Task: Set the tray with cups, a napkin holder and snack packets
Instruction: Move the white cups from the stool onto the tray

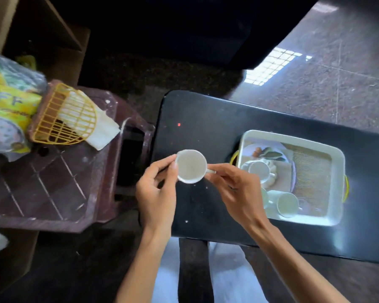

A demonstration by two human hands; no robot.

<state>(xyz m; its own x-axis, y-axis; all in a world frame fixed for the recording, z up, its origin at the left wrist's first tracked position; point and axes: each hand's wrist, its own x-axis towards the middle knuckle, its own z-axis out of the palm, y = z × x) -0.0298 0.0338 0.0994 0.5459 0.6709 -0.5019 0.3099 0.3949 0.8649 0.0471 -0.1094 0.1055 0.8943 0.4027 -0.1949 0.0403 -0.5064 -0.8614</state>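
Head view, looking down. White cup (191, 166) held mouth-up above black table (206, 119), near its left end, between both hands. Left hand (157, 191) at cup's left side, thumb and forefinger closed against rim and wall, remaining fingers curled loosely beneath. Right hand (236, 191) at cup's right side, thumb and forefinger pinched on small handle, which points right. Cup interior pale, apparently empty.

White rectangular tray (335, 193) resting on same table, to the right of held cup, well apart from it; yellow handles at its two short ends. Printed picture across tray floor. Two further white cups standing inside: one (259, 170) toward tray's left side, another (288, 204) nearer the front wall. Right wrist partly overlapping tray's left front corner.

Dark maroon plastic stool (53, 182) to the left of table, close beside its edge. On stool's far part: yellow wire napkin holder (64, 119), lying tipped over, white paper napkins (103, 132) protruding from its right side. Snack packets (7, 110), yellow and green, just left of holder, touching it; print blurred, not legible in full.

Speckled stone floor (337, 62) beyond table, bright window reflection upon it.
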